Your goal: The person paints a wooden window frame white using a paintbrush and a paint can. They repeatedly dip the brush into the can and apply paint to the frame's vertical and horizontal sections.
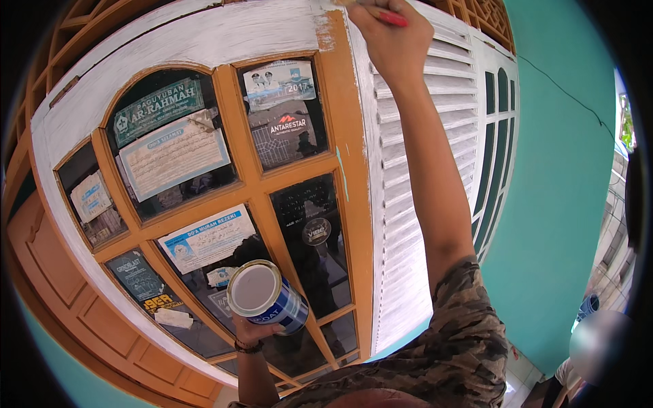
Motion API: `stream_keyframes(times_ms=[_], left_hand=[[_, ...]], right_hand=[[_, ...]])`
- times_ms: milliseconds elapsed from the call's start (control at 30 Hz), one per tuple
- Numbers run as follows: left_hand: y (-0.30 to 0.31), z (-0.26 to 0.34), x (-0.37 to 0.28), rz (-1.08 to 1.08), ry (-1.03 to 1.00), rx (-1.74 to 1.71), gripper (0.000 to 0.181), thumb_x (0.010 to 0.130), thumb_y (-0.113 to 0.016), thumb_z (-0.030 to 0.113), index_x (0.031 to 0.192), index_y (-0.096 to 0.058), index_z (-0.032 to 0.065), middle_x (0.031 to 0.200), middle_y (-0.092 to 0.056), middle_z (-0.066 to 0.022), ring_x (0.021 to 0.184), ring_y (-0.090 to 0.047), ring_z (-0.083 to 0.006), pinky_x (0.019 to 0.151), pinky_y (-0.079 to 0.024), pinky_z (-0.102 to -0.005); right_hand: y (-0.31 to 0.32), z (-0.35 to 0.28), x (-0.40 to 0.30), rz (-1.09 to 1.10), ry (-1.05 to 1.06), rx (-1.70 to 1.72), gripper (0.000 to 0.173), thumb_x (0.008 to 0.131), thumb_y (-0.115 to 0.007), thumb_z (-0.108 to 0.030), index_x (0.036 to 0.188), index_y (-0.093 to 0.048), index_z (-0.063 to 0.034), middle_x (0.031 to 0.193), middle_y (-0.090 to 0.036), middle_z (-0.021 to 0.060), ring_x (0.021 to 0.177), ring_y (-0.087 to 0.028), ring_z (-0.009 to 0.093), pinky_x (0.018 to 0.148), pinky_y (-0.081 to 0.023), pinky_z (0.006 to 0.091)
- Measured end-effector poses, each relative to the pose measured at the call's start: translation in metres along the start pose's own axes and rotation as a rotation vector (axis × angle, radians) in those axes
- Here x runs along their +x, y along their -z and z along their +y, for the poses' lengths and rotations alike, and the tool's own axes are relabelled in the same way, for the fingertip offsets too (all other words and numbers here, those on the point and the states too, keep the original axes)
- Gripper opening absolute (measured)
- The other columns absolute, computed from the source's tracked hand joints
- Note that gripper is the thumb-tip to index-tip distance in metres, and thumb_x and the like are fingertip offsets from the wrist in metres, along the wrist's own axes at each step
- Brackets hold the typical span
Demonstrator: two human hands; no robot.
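Note:
My right hand (395, 46) is raised to the top of the view and grips a paintbrush (392, 18) by its red handle. The brush tip is at the upper right corner of a wooden window frame (339, 92), where white strokes overlap the orange-brown wood. Lower down, my left hand (252, 329) supports an open paint can (293, 311) from beneath and the side. Whitish paint shows inside the can, and its blue and white label bears writing. The frame's top rail (173, 43) is white with streaks, while its muntins (250, 158) are orange-brown.
Stickers and papers with writing cover several panes. White louvred shutters (408, 178) stand to the right, beside a turquoise wall (556, 168) with a thin cable (566, 89). A brown panelled door (71, 285) is at left. Another person (566, 375) is at lower right, near a blue bucket (589, 305).

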State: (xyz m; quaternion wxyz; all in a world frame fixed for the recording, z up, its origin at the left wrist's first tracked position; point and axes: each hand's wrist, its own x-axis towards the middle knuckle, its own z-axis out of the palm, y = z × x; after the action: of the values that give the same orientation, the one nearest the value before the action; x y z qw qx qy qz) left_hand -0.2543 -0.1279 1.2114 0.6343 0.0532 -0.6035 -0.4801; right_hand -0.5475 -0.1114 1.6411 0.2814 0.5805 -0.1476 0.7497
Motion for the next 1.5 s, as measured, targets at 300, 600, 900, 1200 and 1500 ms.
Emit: stream_keyframes(times_ms=[300, 600, 900, 1200, 1500], left_hand=[[0.000, -0.001, -0.004, 0.031, 0.000, 0.018, 0.104, 0.055, -0.101, 0.020, 0.140, -0.047, -0.0053, 0.126, -0.064, -0.0121, 0.111, -0.063, -0.0214, 0.096, -0.054, -0.0357], [-0.003, -0.003, -0.004, 0.029, 0.023, -0.005, 0.104, 0.054, -0.100, 0.016, 0.140, -0.047, -0.0056, 0.126, -0.064, -0.0127, 0.112, -0.064, -0.0220, 0.097, -0.055, -0.0378], [0.003, -0.009, -0.011, 0.053, 0.026, -0.029, 0.103, 0.053, -0.101, 0.015, 0.139, -0.048, -0.0061, 0.126, -0.064, -0.0129, 0.112, -0.063, -0.0224, 0.097, -0.054, -0.0378], [0.014, -0.012, -0.016, 0.036, 0.021, 0.023, 0.104, 0.054, -0.101, 0.018, 0.139, -0.047, -0.0065, 0.128, -0.062, -0.0127, 0.114, -0.061, -0.0216, 0.099, -0.052, -0.0366], [0.025, 0.002, -0.024, 0.039, 0.042, 0.058, 0.101, 0.056, -0.099, 0.013, 0.140, -0.047, -0.0065, 0.129, -0.062, -0.0135, 0.113, -0.062, -0.0224, 0.098, -0.052, -0.0369]], right_hand=[[-0.001, 0.003, -0.005, -0.026, 0.042, -0.035, 0.011, 0.080, -0.075, -0.006, 0.079, -0.069, 0.0041, 0.068, -0.068, 0.0068, 0.063, -0.061, 0.011, 0.063, -0.052, 0.0272], [0.020, 0.031, -0.051, -0.078, 0.238, -0.273, 0.015, 0.081, -0.083, -0.011, 0.089, -0.072, -0.0028, 0.075, -0.070, 0.0054, 0.069, -0.063, 0.009, 0.068, -0.052, 0.0243], [0.089, -0.046, -0.032, -0.667, -0.242, -0.329, 0.012, 0.079, -0.080, -0.008, 0.085, -0.072, -0.0006, 0.074, -0.070, 0.0020, 0.070, -0.063, 0.007, 0.066, -0.051, 0.0237], [0.009, 0.008, 0.084, -0.649, -0.210, -0.143, 0.014, 0.077, -0.075, -0.006, 0.076, -0.070, 0.0067, 0.071, -0.070, 0.0110, 0.068, -0.069, 0.016, 0.064, -0.055, 0.0292], [-0.001, 0.011, 0.047, -0.069, 0.056, -0.156, 0.012, 0.077, -0.074, -0.008, 0.079, -0.069, 0.0033, 0.069, -0.067, 0.0083, 0.067, -0.061, 0.013, 0.066, -0.051, 0.0297]])
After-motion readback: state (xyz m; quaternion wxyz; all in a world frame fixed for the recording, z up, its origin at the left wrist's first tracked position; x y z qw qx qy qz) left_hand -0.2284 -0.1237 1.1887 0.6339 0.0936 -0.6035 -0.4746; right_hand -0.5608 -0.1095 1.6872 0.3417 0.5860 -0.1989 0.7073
